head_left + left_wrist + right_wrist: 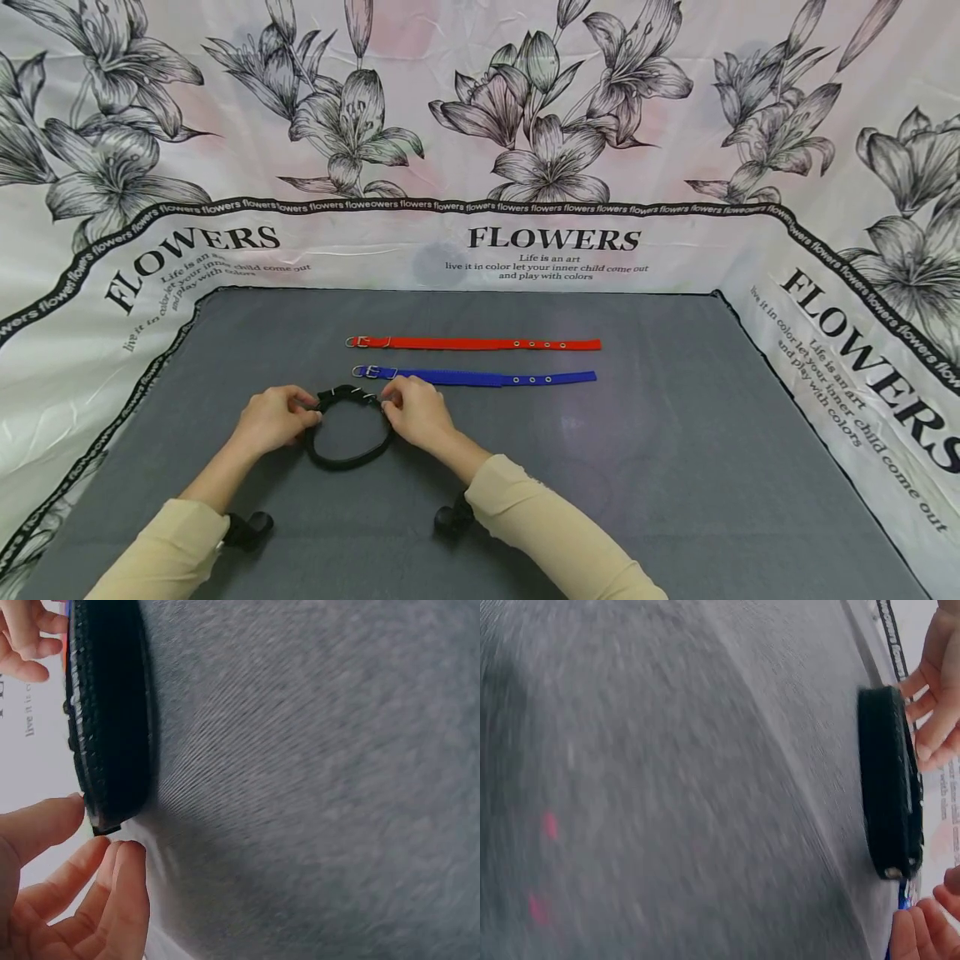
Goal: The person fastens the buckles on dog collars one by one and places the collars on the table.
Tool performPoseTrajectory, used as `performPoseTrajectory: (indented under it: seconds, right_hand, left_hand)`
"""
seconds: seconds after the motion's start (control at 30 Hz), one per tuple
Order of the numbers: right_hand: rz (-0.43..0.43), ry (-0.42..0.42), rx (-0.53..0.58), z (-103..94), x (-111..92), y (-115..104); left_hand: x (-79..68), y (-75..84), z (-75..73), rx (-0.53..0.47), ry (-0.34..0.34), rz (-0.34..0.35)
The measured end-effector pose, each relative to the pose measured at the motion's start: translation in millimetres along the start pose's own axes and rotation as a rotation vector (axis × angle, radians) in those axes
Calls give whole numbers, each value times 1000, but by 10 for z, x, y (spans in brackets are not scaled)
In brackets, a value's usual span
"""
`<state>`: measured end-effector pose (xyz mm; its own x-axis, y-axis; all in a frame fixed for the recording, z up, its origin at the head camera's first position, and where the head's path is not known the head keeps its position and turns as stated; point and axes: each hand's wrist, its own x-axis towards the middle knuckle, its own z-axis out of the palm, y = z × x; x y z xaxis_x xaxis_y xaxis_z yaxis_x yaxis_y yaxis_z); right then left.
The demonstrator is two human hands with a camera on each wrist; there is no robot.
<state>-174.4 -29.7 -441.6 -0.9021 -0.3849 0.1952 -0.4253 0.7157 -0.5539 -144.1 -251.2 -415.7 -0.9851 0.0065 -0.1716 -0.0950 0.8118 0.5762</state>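
Observation:
A black collar [349,461], fastened into a round loop with a metal buckle at its top, stands on its edge on the grey cloth. My left hand [273,421] holds the loop's left side, thumb and fingertips close around the strap in the left wrist view. On the opposite side is my right hand [418,410], fingertips right at the strap near the buckle. Its fingers [913,930] look loosely bent in the right wrist view, with no strap between them and the thumb. Just behind the loop lies a blue collar [465,378], stretched out flat and partly covered by the right hand.
Farther back, a red collar [457,343] lies straight, parallel to the blue one, buckle to the left and holes to the right. The grey cloth [637,467] spreads beneath everything. Floral printed fabric [360,250] with lettering rises behind and at both sides.

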Motion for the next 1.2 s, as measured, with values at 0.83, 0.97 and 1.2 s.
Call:
performPoseTrajectory:
  seconds: [0.83,0.97,1.2]
  right_hand:
    - [-156,-36,-31,-598,99,546]
    - [-178,-47,-38,-679,84,669]
    - [-170,-40,-76,-845,87,908]
  left_hand:
    - [237,404,-145,61,134,143]
    - [316,493,-121,40,135,167]
    - [483,636,-57,32,120,181]
